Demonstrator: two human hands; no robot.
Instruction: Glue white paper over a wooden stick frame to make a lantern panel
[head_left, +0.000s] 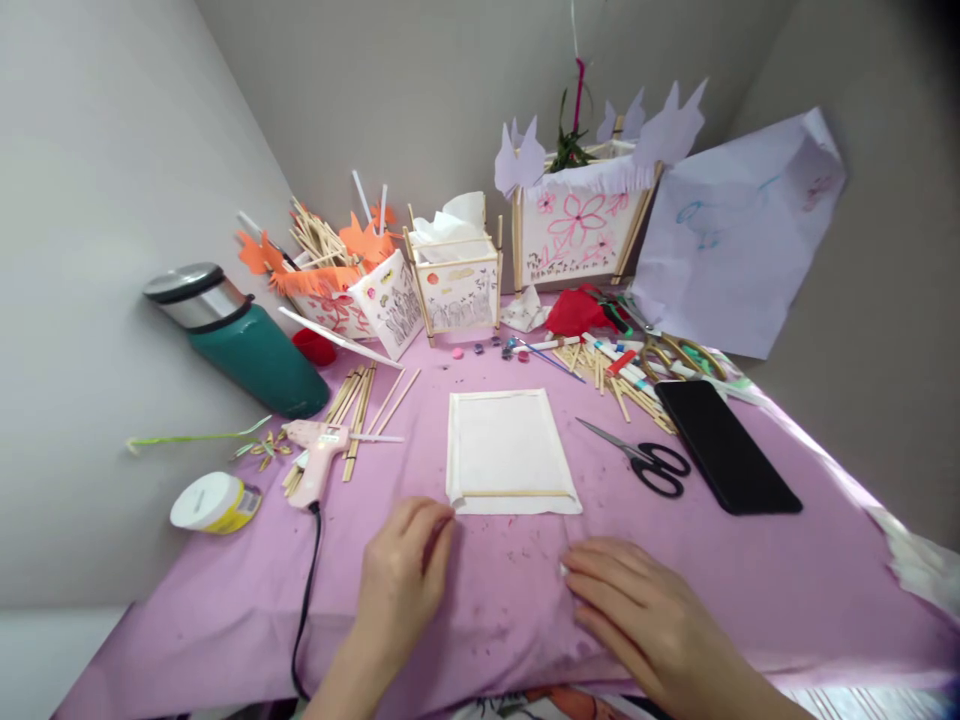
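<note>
A white paper panel (510, 440) with folded edges lies flat on the purple cloth, a thin wooden stick (517, 494) along its near edge. At its near left corner is my left hand (405, 565), fingers curled, thumb and forefinger closed on the corner. My right hand (637, 600) rests on the cloth below the panel's right side, fingers stretched out and close together, its thumb hidden. A tiny white spot shows at its fingertips, too small to name. Black-handled scissors (649, 465) lie right of the panel.
A pink glue gun (319, 455) with a black cord, a white-lidded jar (214, 503) and a teal bottle (251, 350) stand or lie left. A black phone (727, 445) is right. Behind are decorated boxes (461, 295), wooden sticks (611, 380), markers and a purple paper sheet (739, 230).
</note>
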